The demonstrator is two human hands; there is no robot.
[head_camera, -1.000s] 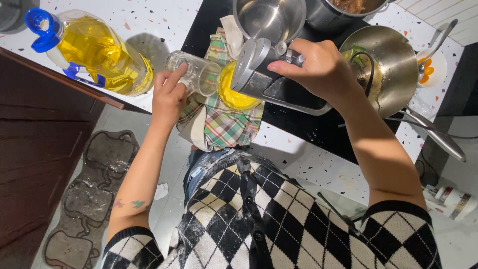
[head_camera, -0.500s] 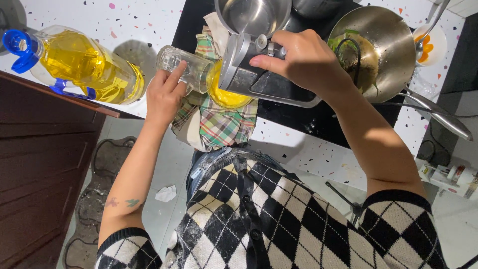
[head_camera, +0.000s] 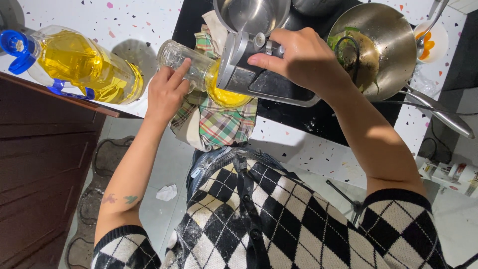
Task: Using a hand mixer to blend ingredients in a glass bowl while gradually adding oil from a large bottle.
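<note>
At centre frame the left hand (head_camera: 167, 92) steadies a clear glass jar (head_camera: 199, 72) tilted sideways over a plaid cloth (head_camera: 221, 127), yellow oil pooled at its mouth. The right hand (head_camera: 298, 60) clasps its grey metal dispenser lid (head_camera: 249, 69). Oil could spill (lid seemingly unseated). Beyond, a steel wok (head_camera: 393, 45) crowds upper right; a big oil bottle (head_camera: 79, 65) sits near the counter edge, upper left.

oil jug (head_camera: 79, 65) blocking left, wok (head_camera: 383, 45) crowding right, bare counter (head_camera: 144, 20) between

Tilted glass oil dispenser (head_camera: 209, 74), half-full
</note>
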